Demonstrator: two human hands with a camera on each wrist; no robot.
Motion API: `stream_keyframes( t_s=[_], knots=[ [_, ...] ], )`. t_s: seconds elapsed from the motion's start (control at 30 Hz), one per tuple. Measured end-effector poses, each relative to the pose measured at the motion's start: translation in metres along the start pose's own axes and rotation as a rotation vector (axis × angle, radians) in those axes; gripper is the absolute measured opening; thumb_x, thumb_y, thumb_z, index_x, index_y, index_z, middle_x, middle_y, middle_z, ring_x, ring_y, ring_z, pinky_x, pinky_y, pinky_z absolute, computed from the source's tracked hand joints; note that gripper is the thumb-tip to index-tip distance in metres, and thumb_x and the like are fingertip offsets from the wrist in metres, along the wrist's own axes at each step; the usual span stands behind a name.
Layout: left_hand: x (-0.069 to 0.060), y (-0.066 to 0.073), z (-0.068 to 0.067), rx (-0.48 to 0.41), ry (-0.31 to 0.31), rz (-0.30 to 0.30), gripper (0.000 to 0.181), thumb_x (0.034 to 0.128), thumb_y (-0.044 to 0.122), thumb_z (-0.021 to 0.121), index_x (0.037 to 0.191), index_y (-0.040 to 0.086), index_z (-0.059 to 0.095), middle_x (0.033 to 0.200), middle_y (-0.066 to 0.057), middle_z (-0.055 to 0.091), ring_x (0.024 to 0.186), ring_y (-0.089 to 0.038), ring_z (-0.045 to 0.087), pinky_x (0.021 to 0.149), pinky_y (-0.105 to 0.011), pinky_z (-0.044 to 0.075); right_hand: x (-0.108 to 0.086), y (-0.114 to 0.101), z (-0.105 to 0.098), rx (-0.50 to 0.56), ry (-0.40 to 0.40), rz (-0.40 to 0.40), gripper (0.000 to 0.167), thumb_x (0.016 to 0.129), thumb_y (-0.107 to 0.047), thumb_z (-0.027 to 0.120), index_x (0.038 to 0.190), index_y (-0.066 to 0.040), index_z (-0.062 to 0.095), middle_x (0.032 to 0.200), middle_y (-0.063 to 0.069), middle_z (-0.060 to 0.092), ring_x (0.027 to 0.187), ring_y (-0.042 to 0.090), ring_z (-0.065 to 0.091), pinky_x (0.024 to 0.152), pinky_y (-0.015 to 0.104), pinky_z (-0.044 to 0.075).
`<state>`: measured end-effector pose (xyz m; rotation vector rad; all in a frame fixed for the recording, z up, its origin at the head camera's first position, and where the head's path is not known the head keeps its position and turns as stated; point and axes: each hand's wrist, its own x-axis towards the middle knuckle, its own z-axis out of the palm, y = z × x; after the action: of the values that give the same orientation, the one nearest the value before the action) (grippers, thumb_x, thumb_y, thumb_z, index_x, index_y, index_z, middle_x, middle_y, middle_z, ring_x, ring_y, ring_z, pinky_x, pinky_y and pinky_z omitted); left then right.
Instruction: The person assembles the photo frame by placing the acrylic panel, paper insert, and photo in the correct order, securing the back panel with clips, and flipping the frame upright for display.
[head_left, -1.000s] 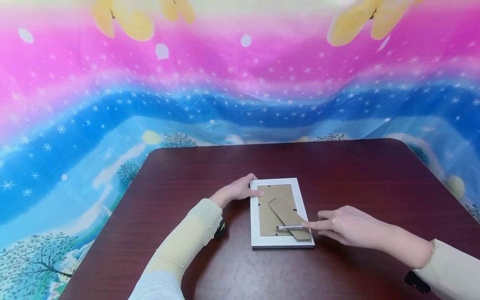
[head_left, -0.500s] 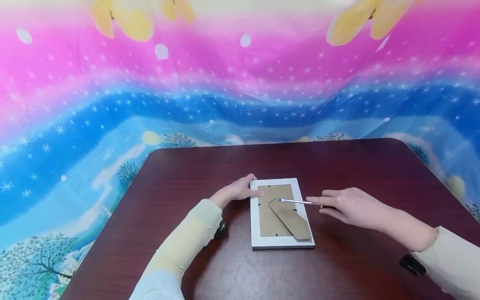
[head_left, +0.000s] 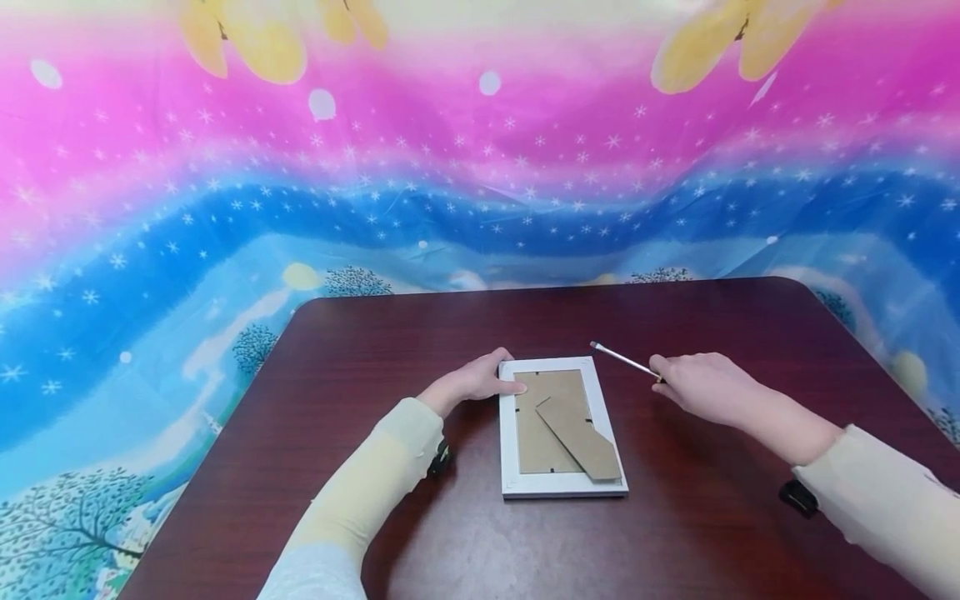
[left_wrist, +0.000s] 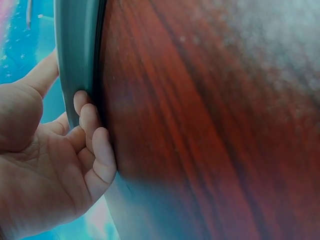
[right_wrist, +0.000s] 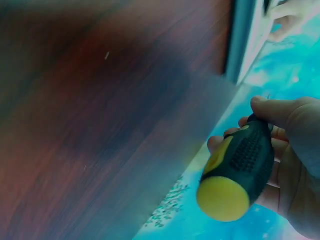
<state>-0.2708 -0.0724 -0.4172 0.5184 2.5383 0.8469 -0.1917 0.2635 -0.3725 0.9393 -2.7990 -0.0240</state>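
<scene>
A white picture frame (head_left: 510, 450) lies face down on the dark wooden table, its brown backing board (head_left: 536, 442) and slanted stand flap (head_left: 588, 446) showing. My left hand (head_left: 478, 377) grips its upper left edge, thumb on top of the border. In the left wrist view several fingers curl against the side of the frame (left_wrist: 80, 50). Beyond the frame's right side, my right hand (head_left: 705, 387) holds a screwdriver (head_left: 625, 361), its pale shaft pointing up and left, apart from the frame. The right wrist view shows its black and yellow handle (right_wrist: 245, 155) within the fingers.
The reddish-brown table (head_left: 405, 333) stretches around the frame on all sides. Behind it hangs a pink and blue patterned cloth (head_left: 450, 167). A black wrist device (head_left: 798, 497) sits under the right cuff.
My right hand has lifted the screwdriver off the frame's lower part, moving it up and away to the upper right. The left hand and frame have stayed in place.
</scene>
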Motion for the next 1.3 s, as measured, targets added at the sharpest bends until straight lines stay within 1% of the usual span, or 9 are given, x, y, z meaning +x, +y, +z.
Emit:
stream_keyframes(
  t_s=[0.17, 0.3, 0.4, 0.6, 0.7, 0.9, 1.3],
  knots=[
    [0.001, -0.002, 0.0, 0.0, -0.008, 0.003, 0.04, 0.092, 0.034, 0.069, 0.117, 0.01, 0.048, 0.096, -0.004, 0.055, 0.088, -0.021, 0.049, 0.077, -0.035, 0.04, 0.007, 0.015, 0.008, -0.028, -0.052, 0.034, 0.029, 0.082, -0.012, 0.076, 0.08, -0.009, 0.048, 0.054, -0.006, 0.043, 0.046, 0.011, 0.045, 0.041, 0.031, 0.039],
    [0.001, 0.0, 0.0, 0.007, -0.004, 0.004, 0.042, 0.0914, 0.034, 0.069, 0.118, 0.01, 0.048, 0.096, -0.005, 0.055, 0.088, -0.021, 0.049, 0.077, -0.035, 0.04, 0.012, 0.026, 0.011, -0.033, -0.079, 0.064, 0.029, 0.083, -0.012, 0.076, 0.079, -0.008, 0.048, 0.053, -0.004, 0.041, 0.044, 0.011, 0.044, 0.041, 0.031, 0.04],
    [0.0, 0.0, -0.001, 0.007, 0.001, 0.005, 0.043, 0.0909, 0.033, 0.07, 0.119, 0.009, 0.048, 0.096, -0.005, 0.055, 0.088, -0.022, 0.049, 0.078, -0.035, 0.04, 0.013, 0.032, 0.014, -0.009, -0.105, 0.088, 0.027, 0.084, -0.013, 0.075, 0.079, -0.007, 0.049, 0.054, -0.004, 0.041, 0.045, 0.011, 0.044, 0.042, 0.031, 0.04],
    [0.0, -0.001, -0.001, 0.008, 0.0, 0.016, 0.043, 0.0913, 0.032, 0.07, 0.118, 0.008, 0.047, 0.096, -0.005, 0.054, 0.087, -0.021, 0.048, 0.077, -0.035, 0.039, 0.013, 0.042, 0.02, 0.068, -0.194, 0.157, 0.023, 0.088, -0.015, 0.071, 0.082, -0.005, 0.052, 0.059, -0.002, 0.044, 0.05, 0.012, 0.046, 0.046, 0.032, 0.041],
    [0.001, -0.001, -0.001, 0.011, 0.0, 0.018, 0.042, 0.0912, 0.032, 0.07, 0.117, 0.008, 0.047, 0.096, -0.005, 0.054, 0.087, -0.021, 0.048, 0.077, -0.035, 0.039, 0.011, 0.045, 0.021, 0.089, -0.228, 0.18, 0.023, 0.089, -0.016, 0.07, 0.082, -0.005, 0.052, 0.061, -0.001, 0.045, 0.052, 0.012, 0.047, 0.048, 0.032, 0.041],
    [0.002, -0.001, -0.001, 0.012, -0.004, 0.008, 0.043, 0.0911, 0.033, 0.07, 0.118, 0.008, 0.047, 0.097, -0.005, 0.054, 0.089, -0.021, 0.048, 0.078, -0.035, 0.039, 0.011, 0.047, 0.022, 0.113, -0.262, 0.186, 0.022, 0.089, -0.016, 0.07, 0.084, -0.003, 0.053, 0.064, 0.0, 0.047, 0.054, 0.013, 0.047, 0.049, 0.032, 0.041],
    [0.002, -0.001, -0.001, 0.021, -0.002, 0.013, 0.042, 0.0911, 0.034, 0.07, 0.117, 0.009, 0.047, 0.096, -0.005, 0.054, 0.088, -0.021, 0.049, 0.077, -0.034, 0.04, 0.011, 0.048, 0.025, 0.136, -0.301, 0.185, 0.022, 0.09, -0.015, 0.069, 0.083, -0.003, 0.053, 0.066, 0.001, 0.048, 0.055, 0.014, 0.048, 0.05, 0.033, 0.043]
  ],
)
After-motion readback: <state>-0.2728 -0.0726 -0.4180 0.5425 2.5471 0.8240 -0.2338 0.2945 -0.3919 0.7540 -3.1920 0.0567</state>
